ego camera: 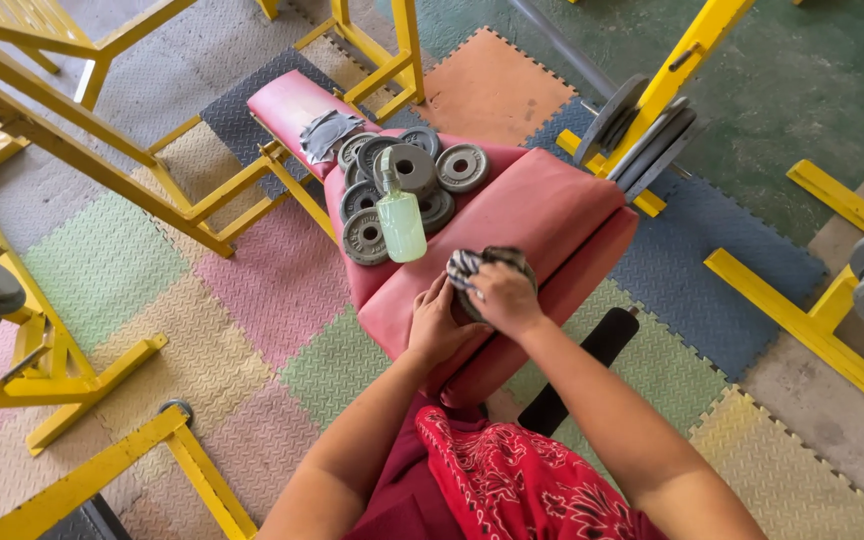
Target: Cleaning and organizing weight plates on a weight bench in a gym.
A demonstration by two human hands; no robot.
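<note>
A red padded bench (pixel 542 215) carries grey weight plates (pixel 364 237), a green spray bottle (pixel 400 222) and a cloth (pixel 487 265). It stands on coloured floor mats (pixel 112 260).

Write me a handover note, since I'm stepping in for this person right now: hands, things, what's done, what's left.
Right hand: closed on a crumpled dark cloth, pressed on the red padded bench.
Left hand: flat on the bench pad beside the cloth, holding nothing.
On the bench farther up: a cluster of small grey weight plates, with a pale green spray bottle lying on them; a grey rag sits at the far end.
Done: cannot tell how much of the pad is wiped.
Left: likely the rest of the pad and the plates.
</note>
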